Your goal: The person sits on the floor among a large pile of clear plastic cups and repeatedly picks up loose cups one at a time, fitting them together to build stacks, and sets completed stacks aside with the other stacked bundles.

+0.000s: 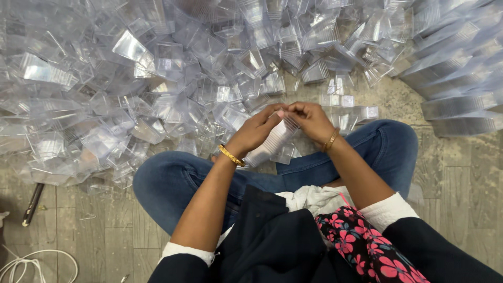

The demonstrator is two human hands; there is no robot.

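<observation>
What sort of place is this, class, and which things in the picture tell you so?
Probably a small workshop or home packing floor. A huge heap of clear plastic boxes covers the wooden floor, nested rows lie at the right, and both hands hold one stack.

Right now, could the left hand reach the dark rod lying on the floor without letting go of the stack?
Probably not: the left hand grips the stack of clear pieces with the right hand, and the dark rod lies far off beyond the left knee.
</observation>
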